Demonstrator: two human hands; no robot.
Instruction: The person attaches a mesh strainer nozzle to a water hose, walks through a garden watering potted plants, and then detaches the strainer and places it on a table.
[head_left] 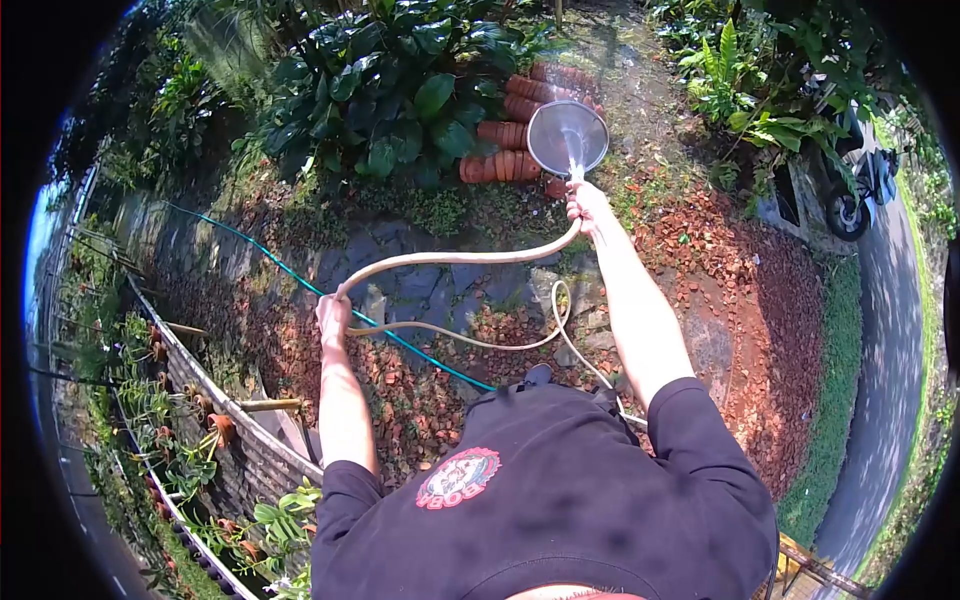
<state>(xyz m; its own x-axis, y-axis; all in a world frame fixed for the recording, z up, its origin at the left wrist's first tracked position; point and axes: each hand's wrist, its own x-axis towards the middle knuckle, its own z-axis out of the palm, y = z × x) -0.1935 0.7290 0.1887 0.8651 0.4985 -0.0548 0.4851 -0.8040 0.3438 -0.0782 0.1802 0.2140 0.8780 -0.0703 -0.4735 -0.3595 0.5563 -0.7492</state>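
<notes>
1 beige hose (465,258): sweeping across ctr of frame, looping back below.
R hand (585,204): upper ctr-right, wrapped round hose end, just under round head (568,135).
L hand (333,318): left of ctr, fist round same hose.
Green hose (250,240): diag., upper left to lower ctr.
Clay pots (500,167): upper ctr, stacked sideways nr round head.

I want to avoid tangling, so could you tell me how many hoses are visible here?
2. The beige hose runs from the right hand to the left hand, then loops back toward the person's body; the green hose lies across the ground. Plants could hide others.
</notes>
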